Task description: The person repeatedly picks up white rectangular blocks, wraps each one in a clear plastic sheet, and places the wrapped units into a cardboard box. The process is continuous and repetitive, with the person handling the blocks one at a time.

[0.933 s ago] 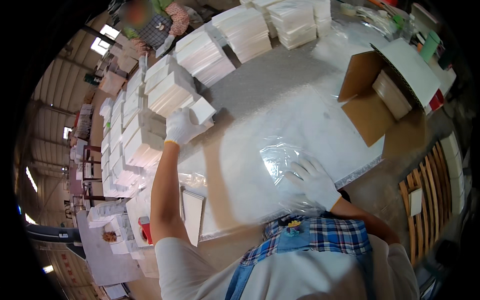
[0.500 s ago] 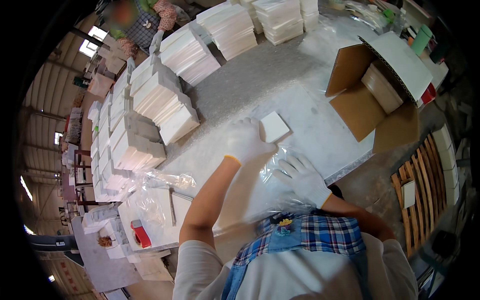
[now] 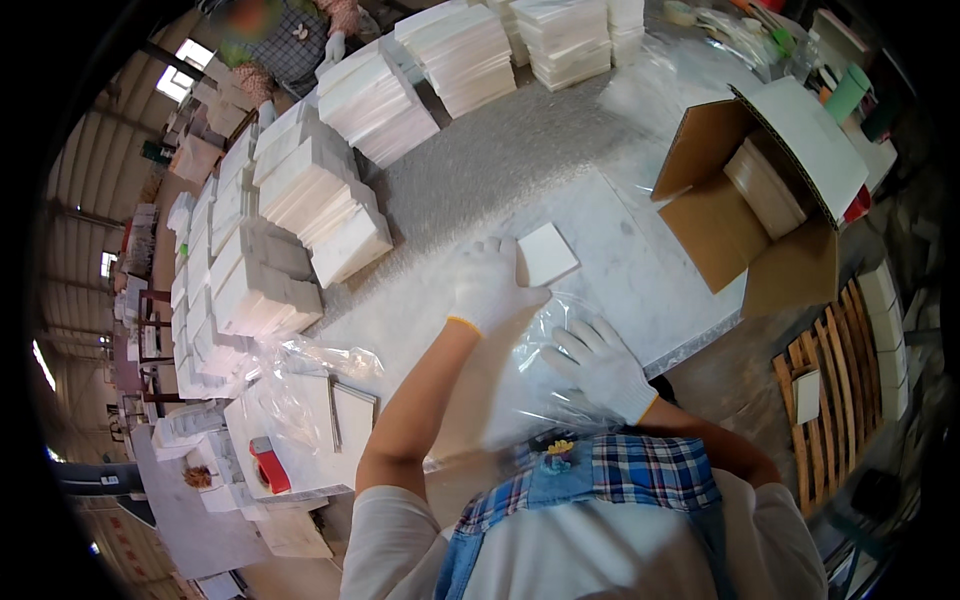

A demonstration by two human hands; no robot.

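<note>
My left hand [image 3: 490,287], in a white glove with a yellow cuff, curls round the left side of a square white tile [image 3: 548,256]. Its thumb lies along the tile's near corner, and part of the tile's left edge is hidden by the glove. Clear plastic film [image 3: 540,335] spreads on the worktop between my two hands and towards my body. On that film rests my right hand [image 3: 604,370], gloved alike, fingers stretched out and apart.
An open cardboard box [image 3: 715,235] with a wrapped pack inside stands at the right. Tall stacks of white tiles [image 3: 285,280] line the left and far sides. A red tape dispenser [image 3: 268,465] lies front left. A co-worker [image 3: 290,45] stands beyond the stacks. A wooden pallet [image 3: 835,390] lies right.
The view has shifted slightly. My right hand's fingers have moved a little on the film; my left hand stays at the tile. The co-worker's raised hand has shifted over the far stacks.
</note>
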